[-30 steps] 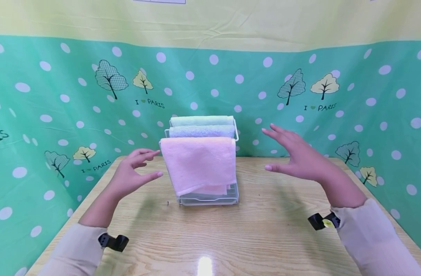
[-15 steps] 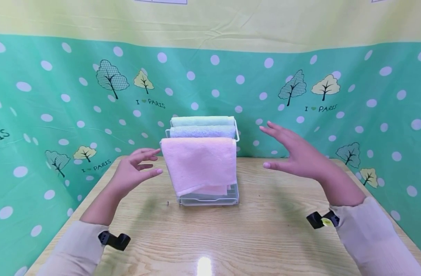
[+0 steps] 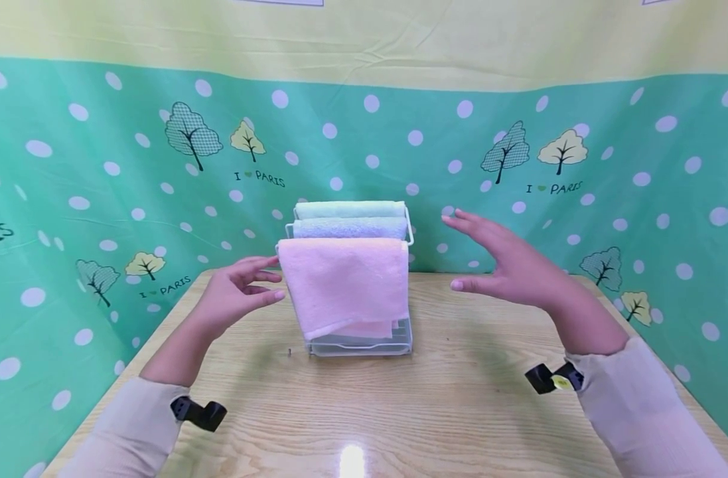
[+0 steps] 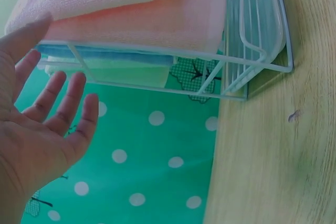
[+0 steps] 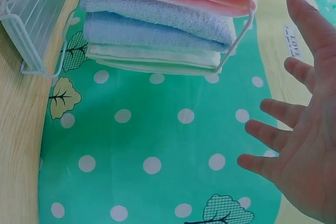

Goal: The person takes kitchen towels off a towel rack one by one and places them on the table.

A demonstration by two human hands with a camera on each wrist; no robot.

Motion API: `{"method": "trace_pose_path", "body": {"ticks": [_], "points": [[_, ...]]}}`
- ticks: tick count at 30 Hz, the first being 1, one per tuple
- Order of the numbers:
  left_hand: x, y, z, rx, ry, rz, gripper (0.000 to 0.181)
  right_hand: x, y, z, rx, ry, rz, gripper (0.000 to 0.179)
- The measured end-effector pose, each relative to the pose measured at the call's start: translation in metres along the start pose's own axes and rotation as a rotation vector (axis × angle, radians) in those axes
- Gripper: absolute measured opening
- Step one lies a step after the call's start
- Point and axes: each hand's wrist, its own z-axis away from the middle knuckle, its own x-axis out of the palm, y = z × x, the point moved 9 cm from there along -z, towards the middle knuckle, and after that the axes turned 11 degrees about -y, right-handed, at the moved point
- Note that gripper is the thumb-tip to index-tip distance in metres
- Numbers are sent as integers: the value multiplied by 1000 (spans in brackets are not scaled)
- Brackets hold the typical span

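Note:
A white wire rack [image 3: 364, 349] stands on the wooden table with three towels draped over its bars. The pink towel [image 3: 346, 285] hangs at the front, the blue towel [image 3: 348, 228] behind it and the pale green towel [image 3: 348, 210] at the back. My left hand [image 3: 235, 295] is at the rack's left side, fingers spread and holding nothing, fingertips right at the pink towel's edge. To the right of the rack, my right hand [image 3: 509, 265] hovers with spread fingers and a gap to the towels. In the right wrist view the folded blue towel [image 5: 152, 22] shows from the side.
The wooden table [image 3: 399, 411] reaches toward me in front of the rack. A green dotted curtain [image 3: 435, 159] with trees printed on it hangs behind and at both sides. A tiny dark mark [image 3: 289, 352] lies on the tabletop left of the rack.
My right hand has drifted slightly left toward the rack. My left hand has edged a little right, its fingertips closer to the pink towel. The rack and towels have stayed put.

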Motion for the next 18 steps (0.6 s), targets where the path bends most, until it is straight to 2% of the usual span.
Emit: {"method": "trace_pose_path", "body": {"ticks": [5, 11, 18], "points": [[1, 2, -1, 30, -8, 34, 61, -1, -3, -2, -16, 7, -3, 89], [1, 2, -4, 11, -9, 19, 57, 0, -7, -4, -30, 9, 4, 89], [4, 8, -8, 16, -21, 22, 52, -2, -14, -7, -76, 20, 24, 88]]}}
